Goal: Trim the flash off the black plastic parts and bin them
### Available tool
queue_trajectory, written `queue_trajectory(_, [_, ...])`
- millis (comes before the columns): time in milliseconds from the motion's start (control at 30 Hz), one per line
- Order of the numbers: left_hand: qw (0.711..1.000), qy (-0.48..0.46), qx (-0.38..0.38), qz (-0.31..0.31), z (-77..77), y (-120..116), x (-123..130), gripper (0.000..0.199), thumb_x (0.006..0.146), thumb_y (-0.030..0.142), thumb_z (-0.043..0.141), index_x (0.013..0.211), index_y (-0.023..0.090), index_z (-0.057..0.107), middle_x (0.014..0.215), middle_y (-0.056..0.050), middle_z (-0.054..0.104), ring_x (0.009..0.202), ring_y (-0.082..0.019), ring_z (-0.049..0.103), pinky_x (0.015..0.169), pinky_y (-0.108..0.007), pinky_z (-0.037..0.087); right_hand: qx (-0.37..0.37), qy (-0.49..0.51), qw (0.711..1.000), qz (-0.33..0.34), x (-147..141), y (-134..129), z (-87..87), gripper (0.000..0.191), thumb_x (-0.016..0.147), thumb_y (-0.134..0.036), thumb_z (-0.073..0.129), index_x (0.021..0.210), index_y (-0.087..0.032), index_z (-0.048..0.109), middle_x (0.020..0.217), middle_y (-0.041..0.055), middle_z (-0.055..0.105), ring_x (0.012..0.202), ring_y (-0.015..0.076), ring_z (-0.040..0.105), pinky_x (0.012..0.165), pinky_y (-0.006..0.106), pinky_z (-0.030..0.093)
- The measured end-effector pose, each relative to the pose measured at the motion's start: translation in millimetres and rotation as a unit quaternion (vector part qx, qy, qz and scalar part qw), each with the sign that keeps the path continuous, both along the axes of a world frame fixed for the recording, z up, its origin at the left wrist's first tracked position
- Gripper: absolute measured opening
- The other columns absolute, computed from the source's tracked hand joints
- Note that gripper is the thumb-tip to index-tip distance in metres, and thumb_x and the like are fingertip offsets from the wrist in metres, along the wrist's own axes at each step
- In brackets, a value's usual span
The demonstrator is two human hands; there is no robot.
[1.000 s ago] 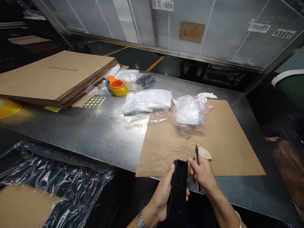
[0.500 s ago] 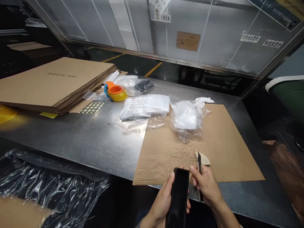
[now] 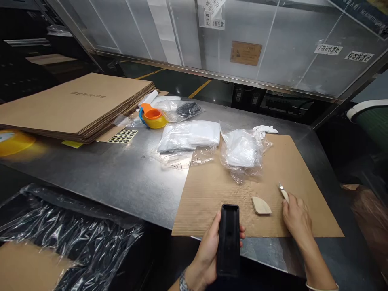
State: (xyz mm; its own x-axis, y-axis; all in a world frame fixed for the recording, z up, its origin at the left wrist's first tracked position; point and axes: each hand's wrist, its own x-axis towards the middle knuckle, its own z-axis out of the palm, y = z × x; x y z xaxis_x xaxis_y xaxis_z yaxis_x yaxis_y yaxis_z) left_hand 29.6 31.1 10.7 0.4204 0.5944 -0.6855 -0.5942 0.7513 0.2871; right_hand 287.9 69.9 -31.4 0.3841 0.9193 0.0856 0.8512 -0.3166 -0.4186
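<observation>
My left hand (image 3: 209,250) grips a long black case-like part (image 3: 228,238) upright over the table's near edge. Off to the right, my right hand (image 3: 297,218) rests on a brown cardboard sheet (image 3: 303,169) and holds a small craft knife (image 3: 283,192) whose blade points away from me. A beige wedge-shaped piece (image 3: 260,206) lies on the cardboard between my two hands, touched by neither.
On the steel table (image 3: 115,173) lie clear bags of white items (image 3: 242,149), a stack of flat cartons (image 3: 75,103), an orange-yellow cup (image 3: 153,117) and a sheet of round stickers (image 3: 123,136). Crinkled plastic film (image 3: 69,238) hangs low at the left.
My right hand has moved away from the black part to the right, carrying the knife onto the cardboard. The beige piece now lies uncovered between my hands.
</observation>
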Motion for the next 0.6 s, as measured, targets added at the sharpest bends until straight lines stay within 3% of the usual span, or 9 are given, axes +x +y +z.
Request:
queue_trajectory(133, [0.998, 0.051, 0.013, 0.047, -0.4, 5, 8, 0.047, 0.082, 0.051, 0.05, 0.082, 0.007, 0.067, 0.078, -0.011, 0.07, 0.062, -0.013, 0.062, 0.055, -0.019, 0.049, 0.029, -0.005, 0.999, 0.038, -19, -7, 5.0, 0.038, 0.084, -0.032, 0.038, 0.103, -0.008, 0.061, 0.096, 0.0215, 0.055, 0.097, 0.0359, 0.046, 0.086, 0.054, 0.034])
queue_trajectory(200, [0.996, 0.074, 0.023, 0.045, -1.0, 8, 17, 0.043, 0.081, 0.049, 0.054, 0.084, 0.008, 0.067, 0.08, -0.01, 0.07, 0.058, -0.011, 0.061, 0.05, -0.018, 0.047, 0.035, 0.022, 0.997, 0.072, -36, -25, 10.7, 0.04, 0.088, -0.038, 0.034, 0.101, -0.013, 0.062, 0.098, 0.0179, 0.059, 0.096, 0.0311, 0.051, 0.087, 0.047, 0.039])
queue_trajectory(267, [0.996, 0.079, 0.037, 0.027, -2.7, 10, 28, 0.045, 0.08, 0.051, 0.054, 0.088, 0.008, 0.066, 0.083, -0.01, 0.07, 0.056, -0.011, 0.059, 0.049, -0.019, 0.046, 0.028, 0.078, 0.989, 0.122, -58, -48, 12.2, 0.043, 0.091, -0.045, 0.03, 0.096, -0.02, 0.064, 0.092, 0.0096, 0.064, 0.088, 0.0225, 0.058, 0.08, 0.033, 0.047])
queue_trajectory(333, [0.992, 0.106, 0.061, 0.025, -6.5, 12, 38, 0.046, 0.079, 0.052, 0.054, 0.097, 0.01, 0.064, 0.092, -0.01, 0.069, 0.071, -0.016, 0.063, 0.059, -0.022, 0.049, 0.017, 0.208, 0.96, 0.185, -76, -70, 8.2, 0.054, 0.092, -0.052, 0.02, 0.1, -0.021, 0.063, 0.083, 0.0069, 0.067, 0.077, 0.0193, 0.063, 0.069, 0.027, 0.05])
queue_trajectory(400, [0.979, 0.175, 0.091, 0.046, -13.5, 15, 45, 0.044, 0.078, 0.048, 0.057, 0.107, 0.015, 0.058, 0.108, -0.009, 0.065, 0.1, -0.021, 0.059, 0.08, -0.025, 0.047, 0.023, 0.281, 0.935, 0.217, -84, -82, 2.9, 0.055, 0.088, -0.059, 0.026, 0.104, -0.021, 0.062, 0.084, 0.0071, 0.068, 0.078, 0.0205, 0.064, 0.071, 0.028, 0.051])
queue_trajectory(467, [0.957, 0.245, 0.141, 0.067, -23.8, 21, 48, 0.042, 0.079, 0.04, 0.06, 0.114, 0.019, 0.052, 0.124, -0.008, 0.056, 0.122, -0.02, 0.043, 0.097, -0.023, 0.036, 0.043, 0.266, 0.946, 0.181, -78, -79, 3.2, 0.045, 0.089, -0.053, 0.035, 0.107, -0.021, 0.061, 0.092, 0.0078, 0.068, 0.085, 0.0209, 0.064, 0.075, 0.028, 0.05])
queue_trajectory(533, [0.934, 0.27, 0.225, 0.061, -37.2, 28, 47, 0.045, 0.08, 0.032, 0.059, 0.121, 0.019, 0.046, 0.137, -0.008, 0.044, 0.131, -0.019, 0.032, 0.106, -0.024, 0.024, 0.063, 0.198, 0.967, 0.149, -65, -62, 12.0, 0.033, 0.092, -0.039, 0.037, 0.109, -0.021, 0.059, 0.098, 0.0081, 0.067, 0.091, 0.0198, 0.063, 0.079, 0.027, 0.048])
queue_trajectory(600, [0.902, 0.316, 0.289, 0.059, -53.5, 35, 44, 0.05, 0.079, 0.028, 0.059, 0.125, 0.018, 0.042, 0.143, -0.011, 0.035, 0.135, -0.021, 0.024, 0.11, -0.029, 0.016, 0.077, 0.129, 0.972, 0.181, -56, -34, 26.0, 0.027, 0.093, -0.029, 0.037, 0.105, -0.02, 0.059, 0.098, 0.0078, 0.066, 0.092, 0.0188, 0.061, 0.08, 0.028, 0.047])
